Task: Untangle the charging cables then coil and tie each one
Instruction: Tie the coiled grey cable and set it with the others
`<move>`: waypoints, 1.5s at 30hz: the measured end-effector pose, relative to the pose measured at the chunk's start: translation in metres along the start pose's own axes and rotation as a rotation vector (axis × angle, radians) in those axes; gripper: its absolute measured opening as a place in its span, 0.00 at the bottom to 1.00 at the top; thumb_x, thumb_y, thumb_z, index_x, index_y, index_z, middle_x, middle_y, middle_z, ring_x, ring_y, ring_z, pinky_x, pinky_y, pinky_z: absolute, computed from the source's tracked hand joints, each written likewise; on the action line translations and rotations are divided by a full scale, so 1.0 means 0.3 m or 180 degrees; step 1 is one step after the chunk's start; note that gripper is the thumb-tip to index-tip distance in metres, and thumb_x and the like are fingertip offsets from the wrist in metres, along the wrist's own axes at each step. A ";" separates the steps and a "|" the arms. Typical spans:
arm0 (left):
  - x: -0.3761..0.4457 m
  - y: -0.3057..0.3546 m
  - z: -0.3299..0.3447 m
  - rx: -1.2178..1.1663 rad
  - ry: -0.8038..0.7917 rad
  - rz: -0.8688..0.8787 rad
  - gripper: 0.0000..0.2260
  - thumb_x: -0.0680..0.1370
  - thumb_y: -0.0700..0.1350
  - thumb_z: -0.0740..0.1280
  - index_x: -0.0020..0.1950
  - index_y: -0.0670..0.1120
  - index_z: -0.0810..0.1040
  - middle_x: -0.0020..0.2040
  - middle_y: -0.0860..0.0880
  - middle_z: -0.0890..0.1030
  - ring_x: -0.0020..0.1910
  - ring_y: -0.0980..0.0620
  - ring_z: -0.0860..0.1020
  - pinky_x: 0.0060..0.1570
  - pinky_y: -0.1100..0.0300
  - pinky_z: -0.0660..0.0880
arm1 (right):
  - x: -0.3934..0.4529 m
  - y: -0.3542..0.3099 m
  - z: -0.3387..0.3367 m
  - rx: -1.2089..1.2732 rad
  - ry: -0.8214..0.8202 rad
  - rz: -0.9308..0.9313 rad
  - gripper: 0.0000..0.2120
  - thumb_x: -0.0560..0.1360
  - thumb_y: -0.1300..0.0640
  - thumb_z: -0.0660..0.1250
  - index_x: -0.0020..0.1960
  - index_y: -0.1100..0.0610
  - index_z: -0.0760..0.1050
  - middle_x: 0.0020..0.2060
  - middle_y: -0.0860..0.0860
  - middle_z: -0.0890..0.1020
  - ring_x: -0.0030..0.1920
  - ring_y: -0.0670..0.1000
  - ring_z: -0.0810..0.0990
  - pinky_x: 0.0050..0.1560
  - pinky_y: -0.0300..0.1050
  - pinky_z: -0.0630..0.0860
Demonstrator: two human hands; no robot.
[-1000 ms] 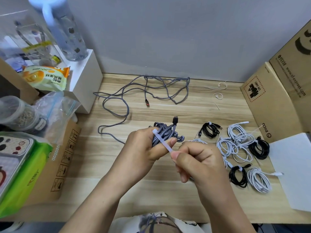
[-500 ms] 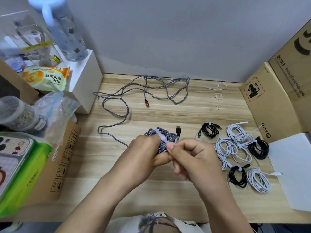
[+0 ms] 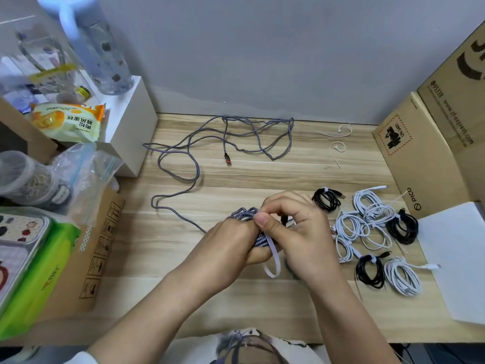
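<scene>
Since a second ago the right hand (image 3: 301, 232) has swung up and over the coil (image 3: 244, 215), so the tie (image 3: 271, 256) that used to stick up diagonally now drops in a loop below the bundle, toward the person. Both hands are clamped on the job: left hand (image 3: 225, 248) grips the coiled braided bundle from the left with fingers curled round it, right hand pinches the tie at the top of the coil with its thumb pressed down there. Hard to tell if the tie's end is threaded yet, fingers hide it. What matters for the next bit, I'd guess: the tie runs crosswise over the coil, near to far, with the slack hanging on the near side between the two wrists, so the right hand is the one placed to pull it snug while the left just holds steady. Off to the right on the table (image 3: 162, 261) sit the finished coils (image 3: 372, 227), black and white, close to the right wrist but not touching it, so probably no snagging. Further back a loose grey cable (image 3: 225, 139) sprawls across the wood; one strand of it runs toward the hands, and I can't tell whether it joins the bundle. Spare ties (image 3: 341, 137) lie at the back right, near the boxes (image 3: 420, 158).
</scene>
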State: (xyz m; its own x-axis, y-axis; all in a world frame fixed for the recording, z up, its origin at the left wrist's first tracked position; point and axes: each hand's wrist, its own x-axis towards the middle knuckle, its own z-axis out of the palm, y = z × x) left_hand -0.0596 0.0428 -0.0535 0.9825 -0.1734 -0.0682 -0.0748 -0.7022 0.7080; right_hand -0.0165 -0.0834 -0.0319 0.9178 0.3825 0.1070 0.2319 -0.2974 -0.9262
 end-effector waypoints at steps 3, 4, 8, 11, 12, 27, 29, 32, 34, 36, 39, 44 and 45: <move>0.005 -0.002 0.015 -0.0719 -0.0093 -0.0225 0.19 0.74 0.44 0.68 0.28 0.58 0.65 0.27 0.52 0.69 0.30 0.63 0.71 0.30 0.72 0.63 | -0.024 -0.026 -0.010 0.0394 0.0188 -0.0013 0.07 0.65 0.48 0.66 0.34 0.50 0.78 0.34 0.42 0.80 0.43 0.48 0.77 0.45 0.44 0.72; 0.009 -0.004 0.016 -0.1186 -0.0131 -0.0357 0.17 0.73 0.44 0.67 0.27 0.57 0.69 0.26 0.52 0.69 0.27 0.65 0.69 0.30 0.72 0.62 | -0.036 -0.046 -0.016 0.0565 0.0175 -0.0055 0.06 0.66 0.49 0.68 0.35 0.52 0.79 0.34 0.45 0.80 0.42 0.49 0.77 0.43 0.45 0.73; 0.030 -0.049 0.002 -0.3030 -0.0237 -0.0971 0.18 0.74 0.53 0.62 0.25 0.50 0.74 0.23 0.54 0.64 0.26 0.54 0.63 0.31 0.63 0.66 | -0.072 -0.122 -0.043 0.1763 0.0007 -0.0139 0.05 0.68 0.64 0.69 0.34 0.62 0.75 0.30 0.51 0.79 0.31 0.43 0.80 0.34 0.32 0.75; 0.030 -0.066 -0.012 -0.3659 -0.0396 -0.1106 0.14 0.69 0.58 0.65 0.30 0.49 0.75 0.23 0.53 0.64 0.26 0.55 0.64 0.31 0.63 0.70 | -0.073 -0.112 -0.056 0.2251 -0.0033 0.0090 0.06 0.69 0.57 0.68 0.34 0.58 0.76 0.29 0.52 0.78 0.24 0.43 0.75 0.28 0.30 0.71; 0.027 -0.069 -0.013 -0.3780 -0.0434 -0.1116 0.14 0.67 0.58 0.65 0.30 0.49 0.75 0.23 0.53 0.64 0.26 0.55 0.65 0.30 0.64 0.71 | -0.071 -0.101 -0.057 0.2300 -0.0088 0.0155 0.07 0.69 0.53 0.68 0.35 0.54 0.77 0.30 0.51 0.78 0.24 0.43 0.73 0.28 0.31 0.69; 0.012 -0.022 0.019 -0.3986 -0.0980 -0.1390 0.09 0.70 0.48 0.63 0.39 0.43 0.72 0.25 0.52 0.62 0.28 0.54 0.65 0.36 0.54 0.77 | -0.071 -0.087 -0.038 0.2479 -0.0327 0.0161 0.10 0.69 0.45 0.67 0.38 0.52 0.76 0.29 0.51 0.75 0.27 0.42 0.71 0.29 0.31 0.74; 0.015 -0.014 0.020 -0.3942 -0.0918 -0.1412 0.07 0.70 0.47 0.61 0.35 0.47 0.75 0.25 0.52 0.62 0.28 0.55 0.65 0.36 0.55 0.77 | -0.064 -0.066 -0.026 0.2113 -0.0375 0.0261 0.14 0.69 0.42 0.66 0.39 0.53 0.76 0.30 0.49 0.75 0.28 0.41 0.72 0.29 0.30 0.72; 0.012 -0.019 0.029 -0.4002 -0.0882 -0.1484 0.09 0.71 0.48 0.59 0.32 0.50 0.75 0.25 0.52 0.63 0.28 0.55 0.67 0.38 0.54 0.78 | -0.057 -0.039 -0.009 0.1885 -0.0304 0.0269 0.13 0.69 0.41 0.66 0.39 0.51 0.76 0.30 0.45 0.75 0.29 0.41 0.72 0.29 0.30 0.72; 0.007 -0.032 0.028 -0.4336 -0.1053 -0.1497 0.07 0.70 0.49 0.61 0.35 0.49 0.75 0.26 0.52 0.65 0.30 0.55 0.68 0.41 0.52 0.78 | -0.054 -0.027 -0.007 0.1934 -0.0270 0.0275 0.12 0.69 0.39 0.67 0.38 0.48 0.75 0.31 0.45 0.75 0.30 0.43 0.71 0.29 0.33 0.73; 0.004 -0.043 0.018 -0.4793 -0.1338 -0.1395 0.08 0.67 0.51 0.64 0.38 0.47 0.76 0.28 0.51 0.67 0.32 0.53 0.69 0.44 0.51 0.77 | -0.053 -0.018 -0.011 0.2063 -0.0302 0.0301 0.13 0.69 0.38 0.68 0.37 0.47 0.74 0.31 0.46 0.75 0.30 0.46 0.70 0.29 0.36 0.73; 0.003 -0.040 0.017 -0.4894 -0.1352 -0.1130 0.11 0.68 0.57 0.67 0.35 0.51 0.77 0.28 0.52 0.69 0.33 0.54 0.69 0.45 0.50 0.77 | -0.058 -0.014 -0.013 0.2050 -0.0505 0.0267 0.13 0.69 0.39 0.68 0.37 0.48 0.74 0.31 0.45 0.75 0.30 0.43 0.73 0.30 0.40 0.73; 0.010 -0.023 0.063 -0.4616 -0.0937 -0.1341 0.18 0.63 0.58 0.75 0.32 0.49 0.71 0.27 0.51 0.66 0.30 0.54 0.71 0.39 0.51 0.78 | -0.068 -0.023 -0.002 0.1544 -0.0486 0.0038 0.14 0.69 0.37 0.67 0.36 0.46 0.77 0.32 0.47 0.74 0.30 0.51 0.74 0.29 0.47 0.71; 0.009 -0.026 0.070 -0.4584 -0.0898 -0.1299 0.22 0.58 0.60 0.78 0.33 0.49 0.70 0.27 0.51 0.66 0.30 0.53 0.72 0.37 0.51 0.79 | -0.070 -0.025 -0.002 0.1457 -0.0418 -0.0016 0.14 0.70 0.37 0.67 0.35 0.46 0.77 0.31 0.48 0.74 0.29 0.54 0.74 0.28 0.48 0.71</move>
State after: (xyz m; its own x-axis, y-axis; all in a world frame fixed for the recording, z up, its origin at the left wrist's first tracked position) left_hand -0.0599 0.0331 -0.0739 0.8181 -0.3794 -0.4323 0.5738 0.4877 0.6579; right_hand -0.0373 -0.0898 -0.0269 0.8615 0.4992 0.0927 0.0434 0.1095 -0.9930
